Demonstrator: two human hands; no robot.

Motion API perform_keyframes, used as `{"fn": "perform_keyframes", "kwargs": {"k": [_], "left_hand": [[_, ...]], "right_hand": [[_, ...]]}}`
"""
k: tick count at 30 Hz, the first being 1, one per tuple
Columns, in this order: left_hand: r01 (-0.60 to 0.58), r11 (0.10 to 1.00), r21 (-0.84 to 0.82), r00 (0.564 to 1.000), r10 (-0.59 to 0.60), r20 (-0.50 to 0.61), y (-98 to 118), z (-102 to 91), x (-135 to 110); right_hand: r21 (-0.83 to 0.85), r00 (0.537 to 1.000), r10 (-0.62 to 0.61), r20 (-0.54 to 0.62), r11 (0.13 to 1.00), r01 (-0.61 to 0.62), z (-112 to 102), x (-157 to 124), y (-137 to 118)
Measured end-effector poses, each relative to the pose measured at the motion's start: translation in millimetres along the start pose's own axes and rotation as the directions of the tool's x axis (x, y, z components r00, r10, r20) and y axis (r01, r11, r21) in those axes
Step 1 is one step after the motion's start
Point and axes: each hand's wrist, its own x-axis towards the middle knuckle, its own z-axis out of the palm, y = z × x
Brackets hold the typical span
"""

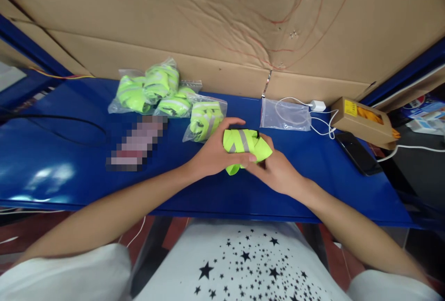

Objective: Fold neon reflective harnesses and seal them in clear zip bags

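Observation:
A folded neon-yellow safety vest point(245, 146) with grey reflective stripes is bunched up over the middle of the blue table point(52, 166). My left hand point(212, 153) wraps around its left side, thumb across the front. From the right and below, my right hand point(274, 169) grips the same bundle with closed fingers. Both hands hold it just above the table surface.
Several bagged neon vests point(163, 92) lie at the back left, one bag point(205, 120) just left of my hands. An empty clear bag point(285, 115), a white charger with cable point(318, 105), a cardboard box point(363, 122) and a black phone point(358, 153) sit to the right. A cardboard wall rises behind.

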Motion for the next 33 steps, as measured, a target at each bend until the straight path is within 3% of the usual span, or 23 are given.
{"fn": "perform_keyframes", "kwargs": {"k": [4,6,9,11,12,14,16,20,24,26,29,33], "left_hand": [[-0.004,0.999,0.032,0.999,0.003,0.033,-3,0.5,-1],[0.022,0.999,0.029,1.000,-0.022,0.011,-2,2.5,-1],[0.093,0.990,-0.110,0.991,-0.103,-0.091,1,6.0,2],[0.149,0.951,-0.272,0.972,-0.192,-0.137,4,6.9,4],[0.177,0.919,-0.353,0.960,-0.241,-0.144,5,6.6,6],[0.219,0.850,-0.480,0.939,-0.318,-0.135,7,5.2,8],[0.234,0.804,-0.547,0.925,-0.357,-0.129,8,3.7,10],[0.245,0.770,-0.589,0.897,-0.411,-0.165,2,4.8,15],[0.227,0.771,-0.595,0.879,-0.425,-0.217,-7,10.9,15],[0.233,0.775,-0.587,0.876,-0.429,-0.220,-10,13.8,14],[0.270,0.785,-0.558,0.877,-0.440,-0.194,-13,16.5,11],[0.312,0.768,-0.560,0.887,-0.446,-0.117,-13,16.7,8]], "right_hand": [[-0.162,0.995,0.072,0.075,0.985,-0.059,10,-3,-4],[-0.164,0.991,0.074,0.111,0.985,-0.055,7,-1,-3],[-0.077,0.981,-0.122,0.153,0.988,0.135,-13,11,14],[-0.153,0.958,-0.258,0.122,0.949,0.275,-30,22,34],[-0.258,0.972,-0.227,0.056,0.937,0.234,-37,27,45],[-0.424,0.994,-0.075,-0.077,0.905,0.036,-46,37,65],[-0.482,0.993,0.018,-0.116,0.873,-0.072,-48,42,74],[-0.503,0.993,0.030,-0.113,0.860,-0.083,-35,39,57],[-0.647,0.989,-0.037,-0.140,0.760,-0.064,-13,28,33],[-0.586,0.986,-0.085,-0.142,0.810,-0.014,-5,27,31],[-0.339,0.978,-0.105,-0.181,0.940,0.038,-1,30,38],[-0.198,0.964,-0.098,-0.248,0.979,0.048,-7,32,43]]}}
